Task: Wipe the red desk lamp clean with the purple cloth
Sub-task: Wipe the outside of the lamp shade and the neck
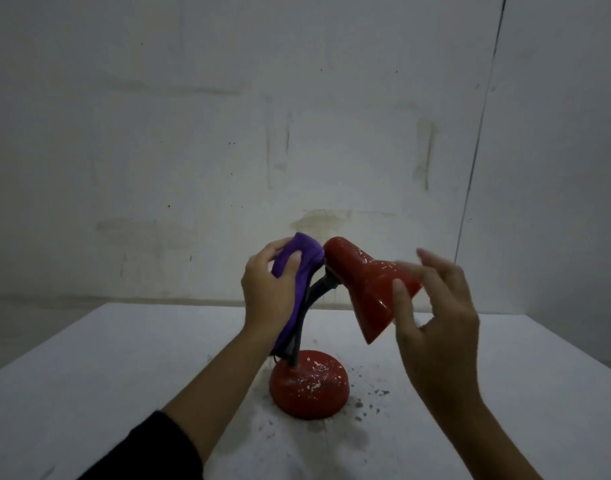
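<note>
Red desk lamp [363,289] standing on a white table [124,358], its round base [309,384] flecked with pale chips; the black neck [299,337] is partly hidden behind the purple cloth [297,258]. The left hand [267,289] grips the cloth against the neck, just beside the shade's narrow end. The shade's long axis slants down and rightward, its mouth hidden. The right hand [435,317], blurred, fingers spread and relaxed, holds nothing; contact with the shade cannot be determined.
</note>
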